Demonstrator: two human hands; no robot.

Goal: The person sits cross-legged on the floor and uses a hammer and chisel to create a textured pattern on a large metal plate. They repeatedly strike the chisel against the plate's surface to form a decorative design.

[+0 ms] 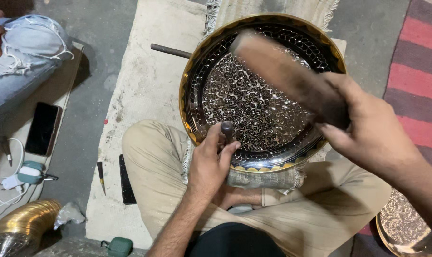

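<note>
Here the engraved brass tray (254,95) rests tilted against the seated person's crossed legs, its lower rim propped on a folded cloth (263,178) at the lap, its upper rim out over a pale fringed mat (149,81). It is round, gold at the rim, with a dense silvery pattern across the well; being sheet metal, it is likely stiff and fairly heavy, smooth enough to slip, and best held by the raised rim rather than the worked face, which could scratch or dent. The left hand (211,162) is clenched around a dark chisel-like punch (227,129), its tip set on the tray's near inner edge. The right hand (368,128) grips a wooden mallet (285,71), blurred by motion, so its head and exact shape are hard to make out, and it covers part of the pattern. A metal rod (171,50) pokes out from behind the tray's left rim, the rest hidden. Farther off lie a dark phone (42,128), a small chisel (101,176) on the floor, and a second patterned tray (406,228), cut off at the lower right corner.
</note>
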